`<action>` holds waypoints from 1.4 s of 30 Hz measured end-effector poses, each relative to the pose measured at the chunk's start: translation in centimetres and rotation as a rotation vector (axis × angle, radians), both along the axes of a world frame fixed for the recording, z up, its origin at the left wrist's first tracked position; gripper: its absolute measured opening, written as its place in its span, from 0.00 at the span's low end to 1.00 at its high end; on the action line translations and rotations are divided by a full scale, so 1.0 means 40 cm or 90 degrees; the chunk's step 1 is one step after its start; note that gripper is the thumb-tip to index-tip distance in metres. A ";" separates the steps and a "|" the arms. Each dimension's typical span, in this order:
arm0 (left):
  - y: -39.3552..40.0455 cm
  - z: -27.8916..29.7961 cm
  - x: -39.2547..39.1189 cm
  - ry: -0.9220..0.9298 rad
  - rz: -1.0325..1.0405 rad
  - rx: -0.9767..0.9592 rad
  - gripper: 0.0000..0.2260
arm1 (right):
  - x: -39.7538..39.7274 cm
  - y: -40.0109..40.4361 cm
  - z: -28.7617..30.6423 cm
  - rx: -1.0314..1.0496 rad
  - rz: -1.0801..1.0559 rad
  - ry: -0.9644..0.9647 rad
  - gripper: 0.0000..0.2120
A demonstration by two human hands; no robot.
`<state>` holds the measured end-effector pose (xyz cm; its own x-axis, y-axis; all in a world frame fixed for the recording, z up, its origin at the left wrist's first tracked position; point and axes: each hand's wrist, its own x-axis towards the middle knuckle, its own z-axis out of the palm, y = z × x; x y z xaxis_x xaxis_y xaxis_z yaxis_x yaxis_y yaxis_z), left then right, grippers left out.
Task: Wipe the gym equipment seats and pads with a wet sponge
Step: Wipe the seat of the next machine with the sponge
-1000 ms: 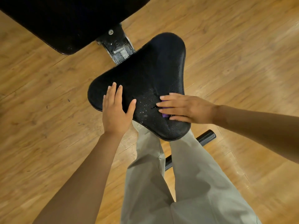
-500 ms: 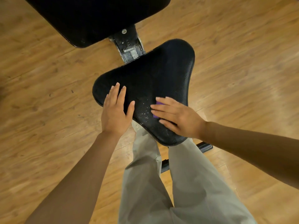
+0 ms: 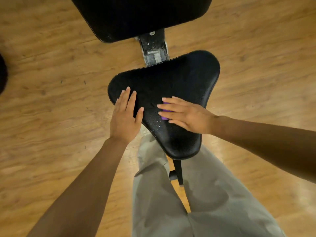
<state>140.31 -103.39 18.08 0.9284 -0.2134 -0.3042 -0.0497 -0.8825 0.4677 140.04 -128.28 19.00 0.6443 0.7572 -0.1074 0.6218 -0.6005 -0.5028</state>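
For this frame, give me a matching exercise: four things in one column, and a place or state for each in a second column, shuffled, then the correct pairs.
Things:
1. left hand
2. right hand
3. sponge
4. back pad

Places or states:
A. purple, mostly covered by straight fingers
B. flat on the near left edge of the seat, holding nothing
C. at the top of the view, beyond the metal bracket
D. pressing the sponge onto the seat

Pairs: 1-B, 2-D, 3-A, 4-C
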 end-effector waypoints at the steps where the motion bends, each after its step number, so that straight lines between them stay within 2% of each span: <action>1: 0.002 0.000 0.000 0.004 0.002 0.002 0.24 | 0.033 0.014 -0.005 -0.011 -0.027 -0.005 0.20; 5: -0.002 0.000 -0.001 0.006 0.023 0.011 0.25 | 0.115 0.069 -0.025 -0.030 -0.169 -0.006 0.18; 7: -0.005 0.001 -0.004 0.008 0.035 0.011 0.25 | 0.103 0.093 -0.023 -0.027 -0.241 0.004 0.19; 9: -0.007 0.004 -0.008 0.019 0.049 0.006 0.24 | 0.059 0.098 -0.008 -0.011 -0.255 0.018 0.21; 13: 0.001 0.003 -0.012 0.020 0.062 0.009 0.24 | -0.071 0.046 0.031 0.048 -0.075 0.092 0.19; 16: 0.014 0.000 -0.019 0.025 0.093 0.025 0.24 | -0.145 -0.006 0.055 0.039 0.036 0.136 0.19; 23: 0.023 -0.007 -0.028 0.021 0.103 0.020 0.24 | -0.065 -0.015 0.020 0.030 0.246 0.034 0.18; 26: 0.026 -0.008 -0.032 0.011 0.098 0.013 0.24 | 0.011 0.047 -0.004 0.035 0.181 0.028 0.17; 33: 0.048 -0.022 -0.035 -0.021 0.066 -0.018 0.23 | 0.156 0.221 -0.051 0.022 -0.166 0.064 0.17; 35: 0.057 -0.023 -0.036 -0.032 0.054 -0.016 0.23 | 0.136 0.234 -0.050 0.028 -0.209 0.051 0.18; 38: 0.069 -0.025 -0.038 -0.029 0.037 -0.014 0.24 | 0.059 0.186 -0.021 0.047 -0.130 0.063 0.18; 42: 0.078 -0.024 -0.031 -0.022 0.023 -0.010 0.23 | -0.064 0.073 0.030 0.053 0.100 0.093 0.17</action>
<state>139.05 -100.25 17.13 0.9458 -0.1833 -0.2683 -0.0339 -0.8769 0.4795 137.46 -125.37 20.19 0.5001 0.8571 -0.1238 0.6213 -0.4547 -0.6382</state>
